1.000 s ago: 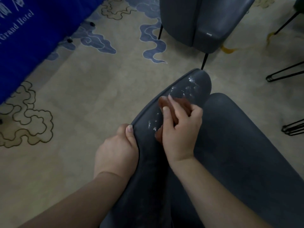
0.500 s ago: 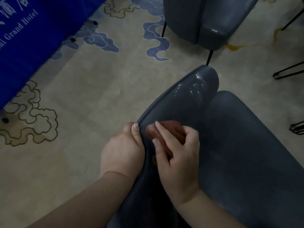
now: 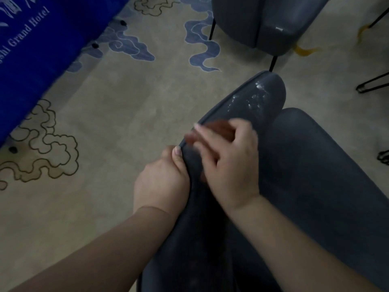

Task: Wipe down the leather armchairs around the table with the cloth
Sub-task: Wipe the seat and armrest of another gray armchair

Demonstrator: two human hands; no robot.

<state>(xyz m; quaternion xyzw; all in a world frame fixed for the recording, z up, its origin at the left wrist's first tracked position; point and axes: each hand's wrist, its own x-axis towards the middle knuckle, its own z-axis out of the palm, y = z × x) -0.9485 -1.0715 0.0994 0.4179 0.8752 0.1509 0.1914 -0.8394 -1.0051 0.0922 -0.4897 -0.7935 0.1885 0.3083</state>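
A dark grey leather armchair (image 3: 315, 175) fills the lower right. Its left armrest (image 3: 248, 106) runs away from me, with white smears near its far tip. My left hand (image 3: 162, 182) grips the armrest's outer edge, thumb on top. My right hand (image 3: 229, 163) presses a reddish-brown cloth (image 3: 219, 127) onto the top of the armrest, fingers spread over it and blurred by motion. Most of the cloth is hidden under that hand.
A second grey armchair (image 3: 263, 22) on thin black legs stands ahead. A blue tablecloth (image 3: 31, 39) with white lettering hangs at the upper left. Black wire legs (image 3: 370, 83) show at the right edge. Beige patterned carpet (image 3: 126, 102) lies between.
My right hand slid the cloth back along the armrest toward me, then moved forward a little again. The left hand has kept its grip on the edge.
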